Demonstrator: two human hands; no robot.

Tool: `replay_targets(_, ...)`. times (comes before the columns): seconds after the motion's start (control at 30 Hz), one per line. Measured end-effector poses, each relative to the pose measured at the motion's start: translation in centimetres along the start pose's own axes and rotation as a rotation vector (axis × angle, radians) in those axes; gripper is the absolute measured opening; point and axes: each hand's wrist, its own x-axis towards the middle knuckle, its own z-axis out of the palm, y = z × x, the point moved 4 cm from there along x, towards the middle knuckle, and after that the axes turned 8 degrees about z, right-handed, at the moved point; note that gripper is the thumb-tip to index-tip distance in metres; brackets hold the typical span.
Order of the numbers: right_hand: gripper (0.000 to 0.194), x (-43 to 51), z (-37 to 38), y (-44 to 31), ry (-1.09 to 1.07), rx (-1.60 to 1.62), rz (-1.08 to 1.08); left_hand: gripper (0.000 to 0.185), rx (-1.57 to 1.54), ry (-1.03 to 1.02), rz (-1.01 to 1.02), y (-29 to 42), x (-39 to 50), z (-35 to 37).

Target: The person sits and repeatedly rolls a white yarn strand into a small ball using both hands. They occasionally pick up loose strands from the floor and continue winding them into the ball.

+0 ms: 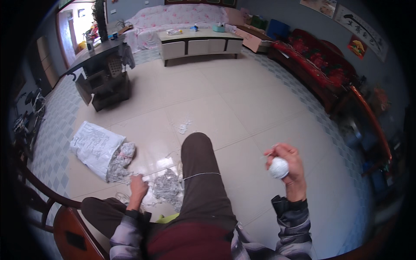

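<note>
My right hand (294,169) is raised at the right of the view, its fingers closed around a ball of white yarn (279,168). A thin pale strand (201,174) runs across my dark trouser leg at the knee. On the other side, my left hand (138,190) is closed in a fist among loose yarn; what lies inside the fingers is mostly hidden. Just right of it, a tangled heap of grey-white yarn (167,187) rests on the tiles. A white plastic sack (96,146) lies on its side, with more tangled yarn (122,165) spilling from its mouth.
White scraps (184,126) lie on the tiled floor ahead. Beside my left leg is a wooden chair (74,230). A dark stove-like table (107,78) stands at the left, a low white coffee table (201,45) farther off, and a red-covered sofa (315,58) along the right wall.
</note>
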Motion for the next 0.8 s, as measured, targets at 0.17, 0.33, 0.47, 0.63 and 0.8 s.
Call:
replay_targets(0.17, 0.014, 1.1, 6.5, 4.3, -0.148, -0.082, 0.084, 0.023, -1.077, -0.461, 0.089, 14.6, -1.9, -6.4)
replay_targets(0.33, 0.013, 0.0, 11.0, 7.1, -0.23, -0.48, -0.076, 0.036, -1.584, -0.929, -0.198, 23.8, -3.5, -9.2)
replay_targets(0.47, 0.011, -0.9, 12.3, 8.4, -0.311, -0.706, -0.17, 0.028, -1.651, -0.781, -0.459, 22.8, -3.1, -7.5)
replay_targets(0.63, 0.012, -1.8, 13.5, 10.5, -0.408, -0.848, -0.188, 0.019, -1.71, -0.759, -0.364, 21.4, -3.1, -6.2)
replay_targets(0.8, 0.009, -2.1, 13.0, 11.1, -0.264, -0.842, -0.296, 0.017, -1.645, -0.629, -0.305, 20.0, -2.4, -6.6)
